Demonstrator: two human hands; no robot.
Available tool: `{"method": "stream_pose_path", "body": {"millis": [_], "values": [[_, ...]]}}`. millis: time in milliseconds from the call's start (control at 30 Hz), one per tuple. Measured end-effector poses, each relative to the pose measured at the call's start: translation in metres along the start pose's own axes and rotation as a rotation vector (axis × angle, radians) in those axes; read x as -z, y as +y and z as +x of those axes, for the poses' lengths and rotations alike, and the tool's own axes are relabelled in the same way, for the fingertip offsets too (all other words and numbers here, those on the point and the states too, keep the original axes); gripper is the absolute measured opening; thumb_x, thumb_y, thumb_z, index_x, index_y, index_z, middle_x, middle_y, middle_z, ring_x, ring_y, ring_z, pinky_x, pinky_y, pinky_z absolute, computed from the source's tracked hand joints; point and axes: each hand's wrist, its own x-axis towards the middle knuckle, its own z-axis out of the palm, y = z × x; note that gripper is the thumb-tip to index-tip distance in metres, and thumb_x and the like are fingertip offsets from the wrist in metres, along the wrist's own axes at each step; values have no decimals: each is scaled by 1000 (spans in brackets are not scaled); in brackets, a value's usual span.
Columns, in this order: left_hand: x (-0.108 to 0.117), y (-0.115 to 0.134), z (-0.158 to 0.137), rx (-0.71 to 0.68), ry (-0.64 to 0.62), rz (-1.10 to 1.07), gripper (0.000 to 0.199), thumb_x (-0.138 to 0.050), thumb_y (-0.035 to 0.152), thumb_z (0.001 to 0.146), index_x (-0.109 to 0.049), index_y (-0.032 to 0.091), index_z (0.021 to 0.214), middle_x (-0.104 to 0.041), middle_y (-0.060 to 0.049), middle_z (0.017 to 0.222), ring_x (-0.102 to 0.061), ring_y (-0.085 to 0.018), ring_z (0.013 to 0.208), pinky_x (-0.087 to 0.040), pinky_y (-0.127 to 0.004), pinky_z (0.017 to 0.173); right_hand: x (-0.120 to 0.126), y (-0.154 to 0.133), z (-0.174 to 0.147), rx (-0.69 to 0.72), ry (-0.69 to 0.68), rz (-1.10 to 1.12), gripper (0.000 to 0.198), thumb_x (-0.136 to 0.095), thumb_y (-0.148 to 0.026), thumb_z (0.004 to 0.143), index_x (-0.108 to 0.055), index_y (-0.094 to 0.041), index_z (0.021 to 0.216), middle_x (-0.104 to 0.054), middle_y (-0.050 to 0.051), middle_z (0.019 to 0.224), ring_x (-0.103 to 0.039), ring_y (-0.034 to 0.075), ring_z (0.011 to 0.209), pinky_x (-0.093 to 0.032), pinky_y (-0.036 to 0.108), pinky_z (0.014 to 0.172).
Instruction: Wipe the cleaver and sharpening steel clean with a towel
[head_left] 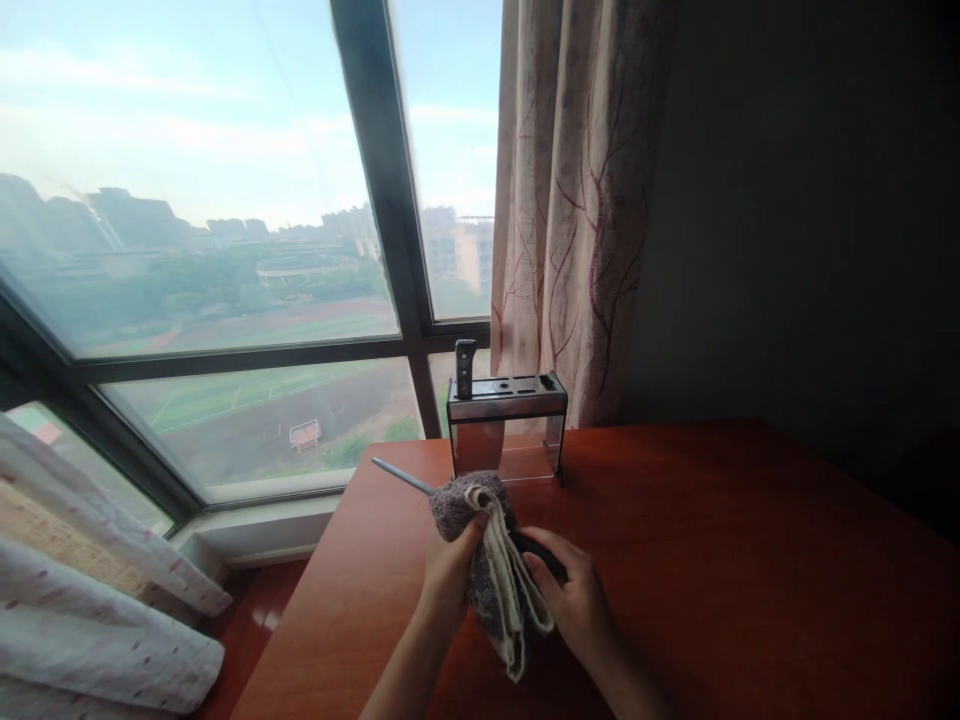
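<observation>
My left hand (455,560) is closed around a folded grey and cream cloth (495,570), thumb on top. The cloth wraps the middle of a long, slim metal tool, and its grey shaft (401,475) sticks out to the upper left. My right hand (574,585) grips the tool's black handle (541,553) just right of the cloth. Whether the shaft is a narrow knife blade or a sharpening rod I cannot tell. Beyond my hands stands a clear-sided knife block (506,410) with a slotted top; one dark riveted handle (466,368) rises from its left end.
All this is over a reddish-brown wooden table (675,560). Its left edge drops to the floor near a white curtain (97,630). Behind the block are a patterned curtain (570,200) and large windows (225,250); a dark wall (787,220) is at the right.
</observation>
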Motion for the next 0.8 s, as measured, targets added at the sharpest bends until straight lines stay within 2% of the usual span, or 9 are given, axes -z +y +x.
{"method": "stream_pose_path", "body": {"millis": [133, 233, 367, 567, 667, 800], "values": [[-2, 3, -2, 16, -21, -40, 53, -83, 33, 61, -63, 12, 105, -73, -10, 96, -70, -25, 83, -55, -33, 77, -1, 1, -2, 186, 25, -132, 28, -50, -24, 93, -64, -25, 117, -66, 6, 88, -65, 18, 81, -53, 26, 72], [-3, 6, -5, 34, -58, -72, 52, -82, 33, 62, -64, 12, 106, -73, -12, 102, -69, -29, 93, -55, -34, 81, 1, 3, -5, 283, 41, -238, 35, -46, -18, 94, -60, -30, 124, -64, 7, 96, -64, 17, 86, -54, 27, 75], [-1, 5, -6, 95, -121, -120, 50, -80, 36, 64, -65, 12, 106, -73, -12, 100, -70, -30, 90, -56, -36, 79, 4, 3, -7, 343, 11, -383, 42, -49, -17, 93, -54, -33, 131, -63, 7, 104, -62, 21, 93, -54, 34, 82], [-1, 5, -6, 135, -123, -94, 50, -83, 32, 58, -66, 13, 101, -75, -10, 91, -71, -29, 81, -56, -34, 74, 4, 0, -8, 361, -6, -367, 43, -48, -15, 92, -55, -33, 130, -64, 7, 101, -64, 20, 91, -55, 32, 79], [-2, 7, -6, 127, -91, -100, 50, -83, 33, 56, -66, 14, 98, -74, -9, 88, -71, -28, 79, -57, -34, 70, 3, -3, -6, 333, -35, -264, 41, -48, -14, 92, -58, -31, 127, -66, 6, 96, -65, 18, 86, -54, 28, 75], [1, 7, -8, 235, -138, -143, 49, -82, 36, 55, -65, 15, 96, -74, -9, 85, -72, -28, 74, -57, -35, 66, 2, -6, -2, 226, -40, -60, 31, -53, -19, 91, -63, -28, 118, -68, 5, 95, -66, 18, 87, -54, 26, 76]]}}
